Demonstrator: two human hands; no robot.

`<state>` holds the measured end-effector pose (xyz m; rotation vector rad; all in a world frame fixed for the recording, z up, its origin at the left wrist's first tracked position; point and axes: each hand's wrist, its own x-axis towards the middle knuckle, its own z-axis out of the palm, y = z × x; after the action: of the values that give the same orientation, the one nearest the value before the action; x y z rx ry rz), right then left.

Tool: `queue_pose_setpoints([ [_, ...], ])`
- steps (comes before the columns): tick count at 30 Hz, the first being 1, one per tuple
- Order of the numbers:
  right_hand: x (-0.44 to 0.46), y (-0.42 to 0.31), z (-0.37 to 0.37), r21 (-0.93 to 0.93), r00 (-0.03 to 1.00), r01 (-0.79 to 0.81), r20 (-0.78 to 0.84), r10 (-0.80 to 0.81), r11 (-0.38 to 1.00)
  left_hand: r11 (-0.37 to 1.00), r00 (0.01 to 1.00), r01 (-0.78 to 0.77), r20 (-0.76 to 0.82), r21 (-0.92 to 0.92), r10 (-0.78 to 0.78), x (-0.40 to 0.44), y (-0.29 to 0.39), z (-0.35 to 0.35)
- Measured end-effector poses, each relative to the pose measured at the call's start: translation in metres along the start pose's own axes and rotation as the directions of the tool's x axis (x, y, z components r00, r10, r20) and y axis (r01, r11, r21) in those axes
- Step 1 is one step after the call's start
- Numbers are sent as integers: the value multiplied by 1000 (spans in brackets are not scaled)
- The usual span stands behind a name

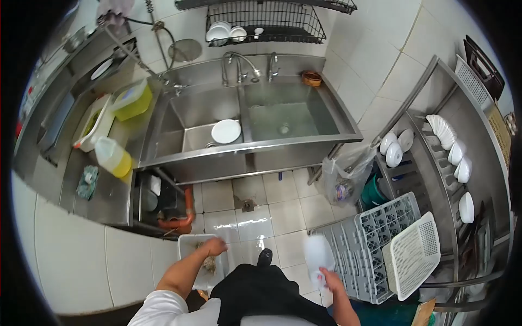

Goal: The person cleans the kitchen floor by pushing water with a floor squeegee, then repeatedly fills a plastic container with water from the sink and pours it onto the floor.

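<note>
Before the sink (249, 146), my right fingers (326, 274) hold a white dish (318, 251); I can't tell about my left fingers (218, 248), over a bin (187, 243). Bowls (457, 152) right of the sink look finished; its plate (226, 131) seems undone.

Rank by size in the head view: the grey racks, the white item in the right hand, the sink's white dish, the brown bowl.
1. Grey racks
2. White item
3. White dish
4. Brown bowl

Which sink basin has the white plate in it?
The left basin, nearer the jug: the white plate lies in it. The right basin shows none.
</note>
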<state>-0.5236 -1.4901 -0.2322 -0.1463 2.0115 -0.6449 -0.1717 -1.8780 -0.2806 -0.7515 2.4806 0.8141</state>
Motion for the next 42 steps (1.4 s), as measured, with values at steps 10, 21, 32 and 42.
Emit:
queue_pose_setpoints([
  [10,53,-412,-67,-767,497,364,-320,-806,528,923,853,-320,490,212,183,24,-100,61],
  [21,236,-576,-45,-966,564,-166,-258,-784,198,996,931,69,363,-63,-42,159,-134,18],
  [32,303,-602,75,-790,972,17,-129,-194,613,966,886,228,437,-121,-154,165,-157,-75],
  [42,313,-634,16,-89,992,100,80,-93,991,956,867,269,462,-120,-186,168,-166,-137],
])
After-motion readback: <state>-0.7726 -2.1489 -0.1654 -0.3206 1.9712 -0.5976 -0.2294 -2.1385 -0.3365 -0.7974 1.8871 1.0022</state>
